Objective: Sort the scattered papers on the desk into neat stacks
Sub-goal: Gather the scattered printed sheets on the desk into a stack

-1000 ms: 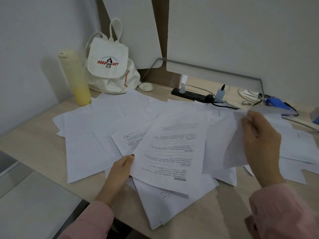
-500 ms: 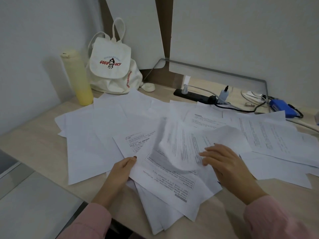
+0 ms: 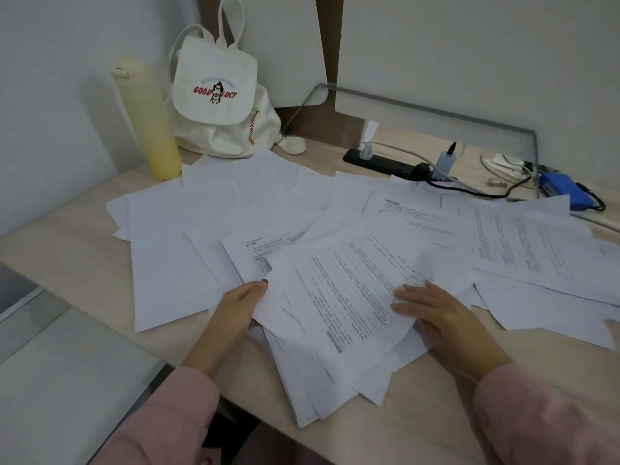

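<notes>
Right hand point(image 3: 436, 317) now flattened, print point(image 3: 349, 290) blurred

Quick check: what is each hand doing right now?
Left hand: closed on the left edge of the gathered pile.
Right hand: open, fingers flat on the top printed sheet.

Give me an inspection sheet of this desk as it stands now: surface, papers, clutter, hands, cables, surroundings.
Surface: light wooden desk, mostly covered by sheets.
Job's things: loose papers overlapping across the desk; rough pile at the front edge, printed sheet on top; no neat stack.
Clutter: yellow bottle, white backpack, blue device.
Grippers: left hand pinches the pile's left edge; right hand lies flat on the printed sheet.
Cables: black power strip with plugs; cords run right.
Surroundings: white wall panels; pink sleeves.
</notes>
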The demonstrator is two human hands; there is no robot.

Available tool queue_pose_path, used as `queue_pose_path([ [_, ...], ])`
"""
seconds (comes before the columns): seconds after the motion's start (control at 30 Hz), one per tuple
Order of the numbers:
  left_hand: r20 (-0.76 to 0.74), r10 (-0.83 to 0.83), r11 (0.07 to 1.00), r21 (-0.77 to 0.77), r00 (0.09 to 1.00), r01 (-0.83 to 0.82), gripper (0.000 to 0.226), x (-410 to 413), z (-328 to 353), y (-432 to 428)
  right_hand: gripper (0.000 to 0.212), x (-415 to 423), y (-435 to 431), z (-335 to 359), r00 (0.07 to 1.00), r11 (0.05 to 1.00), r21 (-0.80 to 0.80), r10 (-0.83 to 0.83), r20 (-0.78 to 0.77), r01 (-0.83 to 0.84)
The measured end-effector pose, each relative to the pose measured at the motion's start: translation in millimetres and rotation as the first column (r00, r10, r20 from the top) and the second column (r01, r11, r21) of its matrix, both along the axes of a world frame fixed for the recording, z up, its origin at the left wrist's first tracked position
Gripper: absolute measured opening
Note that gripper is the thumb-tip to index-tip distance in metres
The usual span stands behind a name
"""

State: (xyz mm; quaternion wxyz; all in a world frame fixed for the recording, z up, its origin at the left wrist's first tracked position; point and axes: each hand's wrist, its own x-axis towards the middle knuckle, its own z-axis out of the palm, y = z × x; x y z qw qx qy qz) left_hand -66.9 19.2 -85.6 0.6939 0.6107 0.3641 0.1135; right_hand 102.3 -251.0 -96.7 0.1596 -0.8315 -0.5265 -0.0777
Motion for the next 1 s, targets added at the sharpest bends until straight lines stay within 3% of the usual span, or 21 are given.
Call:
queue_pose_path([
  [0.07,0.006,0.019,0.999,-0.030,1.000,-0.019,0.027,-0.2,1.6,-1.2,0.033,-0.6,0.7,3.8,0.998,1.000,0.030,0.003,-0.062,-0.001],
  [0.27,0.014,0.096,0.982,-0.167,0.995,-0.093,0.021,3.3,5.3,-0.2,0.056,-16.4,2.6,4.2,0.994,0.976,-0.196,0.078,-0.075,-0.091],
  [0.47,0.138,0.159,0.922,-0.374,0.978,-0.097,0.017,-1.1,8.1,3.4,0.078,-26.8,13.7,7.3,0.993,0.956,-0.271,0.120,0.019,-0.110],
  [0.6,0.194,0.175,0.896,-0.439,0.965,-0.074,0.043,-3.1,9.1,5.6,0.087,-30.0,23.2,5.4,0.995,0.930,-0.353,0.096,-0.026,-0.099],
  [0.73,0.157,0.056,0.954,-0.299,0.986,-0.006,0.055,-2.5,15.1,-3.6,0.106,-33.8,28.2,8.6,0.989,0.918,-0.384,0.050,-0.138,-0.100],
  [0.87,0.190,-0.037,0.984,-0.163,0.981,0.069,0.056,-3.9,20.3,-20.4,0.112,-43.8,31.0,13.5,0.977,0.919,-0.390,-0.034,-0.213,-0.053],
  [1.0,0.139,-0.197,0.980,0.040,0.971,0.193,0.014,-11.8,9.0,-27.1,0.110,-51.2,34.7,18.4,0.975,0.909,-0.414,-0.048,-0.217,-0.047],
])
